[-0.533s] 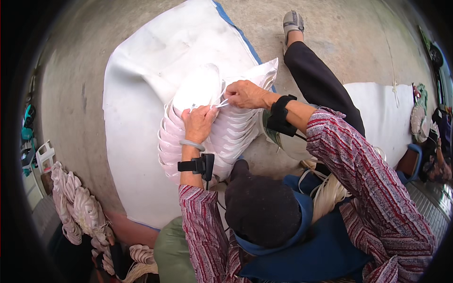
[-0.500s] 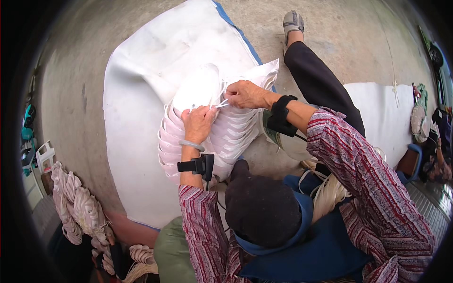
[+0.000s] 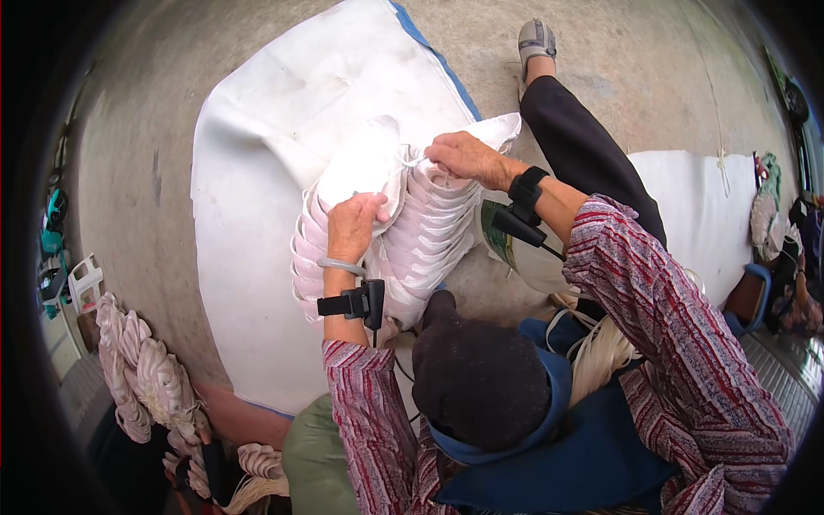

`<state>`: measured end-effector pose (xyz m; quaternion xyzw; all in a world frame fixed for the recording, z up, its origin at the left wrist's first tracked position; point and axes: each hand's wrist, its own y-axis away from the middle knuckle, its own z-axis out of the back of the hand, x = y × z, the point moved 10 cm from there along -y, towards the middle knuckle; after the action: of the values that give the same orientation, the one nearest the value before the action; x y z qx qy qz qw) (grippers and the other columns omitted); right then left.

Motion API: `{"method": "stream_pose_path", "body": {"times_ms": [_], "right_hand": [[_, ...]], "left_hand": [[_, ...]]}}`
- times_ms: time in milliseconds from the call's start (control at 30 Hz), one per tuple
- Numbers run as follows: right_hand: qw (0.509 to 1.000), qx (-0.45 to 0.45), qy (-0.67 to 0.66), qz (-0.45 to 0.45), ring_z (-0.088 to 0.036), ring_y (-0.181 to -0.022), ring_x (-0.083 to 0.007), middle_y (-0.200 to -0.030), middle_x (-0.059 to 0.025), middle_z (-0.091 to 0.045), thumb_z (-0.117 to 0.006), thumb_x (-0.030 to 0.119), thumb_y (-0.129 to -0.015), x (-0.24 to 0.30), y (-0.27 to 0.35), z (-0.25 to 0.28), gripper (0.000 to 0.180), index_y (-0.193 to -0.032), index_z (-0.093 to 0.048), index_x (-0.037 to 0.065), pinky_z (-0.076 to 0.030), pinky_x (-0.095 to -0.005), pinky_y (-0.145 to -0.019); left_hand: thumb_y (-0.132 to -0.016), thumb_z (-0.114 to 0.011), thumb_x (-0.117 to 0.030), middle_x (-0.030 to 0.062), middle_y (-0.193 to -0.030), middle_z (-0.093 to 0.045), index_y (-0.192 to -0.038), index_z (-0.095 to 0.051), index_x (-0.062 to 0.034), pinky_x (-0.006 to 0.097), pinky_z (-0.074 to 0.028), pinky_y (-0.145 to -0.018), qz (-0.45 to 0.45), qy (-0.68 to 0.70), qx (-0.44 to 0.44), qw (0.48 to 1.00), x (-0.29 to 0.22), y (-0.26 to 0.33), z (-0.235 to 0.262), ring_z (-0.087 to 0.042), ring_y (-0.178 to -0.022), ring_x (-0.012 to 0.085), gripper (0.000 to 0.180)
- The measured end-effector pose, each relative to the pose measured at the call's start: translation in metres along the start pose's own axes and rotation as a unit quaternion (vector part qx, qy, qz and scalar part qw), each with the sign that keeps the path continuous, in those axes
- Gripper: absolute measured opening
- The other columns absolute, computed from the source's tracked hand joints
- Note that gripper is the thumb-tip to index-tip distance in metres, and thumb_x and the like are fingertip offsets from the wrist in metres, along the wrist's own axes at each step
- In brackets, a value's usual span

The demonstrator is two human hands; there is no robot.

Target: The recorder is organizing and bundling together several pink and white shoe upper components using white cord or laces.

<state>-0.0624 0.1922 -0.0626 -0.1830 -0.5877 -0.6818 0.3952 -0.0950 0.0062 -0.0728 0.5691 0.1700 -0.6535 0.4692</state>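
Two bundles of nested white and pale pink pieces, which look like shoe uppers, stand side by side before me: a left bundle (image 3: 311,257) and a right bundle (image 3: 421,236). A thin white cord (image 3: 408,156) loops between their tops. My right hand (image 3: 468,160) pinches the cord above the right bundle. Over the left bundle, my left hand (image 3: 354,227) is closed with its fingers curled, seemingly on the cord's other end, though the white background makes that end hard to see.
A large white sheet (image 3: 249,223) with a blue edge lies on the concrete floor under the bundles. My stretched leg (image 3: 584,146) is at the right. More bundled pieces (image 3: 159,378) lie at the lower left, near a white stool (image 3: 85,281). Pale strands (image 3: 601,354) rest by my lap.
My hands have drawn apart: the right one moved up and right, the left slightly down. The cord's crossing between them has tightened to a small loop.
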Motion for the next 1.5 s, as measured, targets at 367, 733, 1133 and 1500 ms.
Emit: {"method": "stream_pose_path", "body": {"times_ms": [367,733,1133,1500], "right_hand": [[0.912,0.112,-0.354,0.174,-0.036,-0.056,-0.0029,-0.066,0.0056,-0.047,-0.048,0.018,-0.096,0.122,0.059,-0.02,0.032,-0.123,-0.054,0.002,-0.031,-0.0179,-0.051],[0.94,0.129,-0.096,0.302,-0.054,-0.064,-0.0097,-0.077,-0.0011,-0.061,-0.05,0.012,-0.092,0.166,0.069,-0.076,0.023,-0.112,-0.06,0.006,-0.044,-0.0252,-0.06],[0.909,-0.001,0.175,0.379,-0.059,-0.097,-0.0336,-0.108,-0.02,-0.057,-0.048,0.006,-0.082,0.172,0.08,-0.122,0.042,-0.124,-0.048,0.009,-0.047,-0.0386,-0.084],[0.894,0.054,0.329,0.3,-0.063,-0.089,-0.0331,-0.096,-0.0219,-0.064,-0.06,0.016,-0.077,0.074,0.018,-0.059,0.035,-0.108,-0.06,-0.001,-0.049,-0.0381,-0.077]], "left_hand": [[-0.093,-0.038,-0.024,0.0123,-0.076,-0.062,-0.079,-0.061,-0.0049,0.04,-0.044,-0.07,0.106,0.013,-0.195,0.975,0.024,0.0,0.022,-0.058,-0.069,0.0318,0.033],[-0.094,-0.042,-0.026,0.0194,-0.078,-0.061,-0.087,-0.061,-0.0018,0.048,-0.042,-0.077,-0.215,0.015,-0.254,0.943,-0.068,0.037,-0.009,-0.055,-0.084,0.041,0.032],[-0.096,-0.041,-0.028,0.0219,-0.077,-0.06,-0.103,-0.059,0.0006,0.044,-0.044,-0.077,-0.229,-0.069,-0.119,0.964,-0.041,0.033,-0.017,-0.061,-0.082,0.0331,0.035],[-0.097,-0.039,-0.027,0.0106,-0.075,-0.056,-0.086,-0.054,0.0008,0.034,-0.043,-0.07,-0.078,0.021,0.035,0.996,-0.036,0.018,-0.032,-0.051,-0.071,0.0233,0.034]]}}
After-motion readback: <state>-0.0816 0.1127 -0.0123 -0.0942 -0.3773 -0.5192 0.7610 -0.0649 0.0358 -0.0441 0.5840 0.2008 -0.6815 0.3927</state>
